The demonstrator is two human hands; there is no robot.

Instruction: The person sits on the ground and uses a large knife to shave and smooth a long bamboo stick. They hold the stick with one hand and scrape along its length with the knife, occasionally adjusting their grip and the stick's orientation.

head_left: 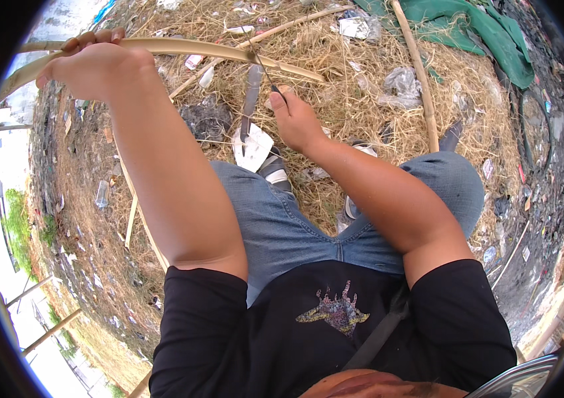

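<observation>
My left hand (pixel 103 69) is raised at the upper left, its fingers wrapped round a long, pale bamboo strip (pixel 192 48). The strip bends away to the left edge and runs right across the straw. In front of my knees, my right hand (pixel 297 124) grips the dark handle of a thin knife (pixel 267 74). Its narrow blade slants up to the left and meets the strip, crossing it near the right end. Just left of that hand, a wider grey blade (pixel 251 93) points down toward a white scrap (pixel 253 147) beside my shoe; I cannot tell what supports it.
Dry straw (pixel 335 73) mixed with litter covers the ground. A wooden pole (pixel 417 73) lies to the right, near a green cloth (pixel 474 30). Crumpled clear plastic (pixel 401 86) lies left of the pole. A dark lump (pixel 208 119) sits left of the grey blade.
</observation>
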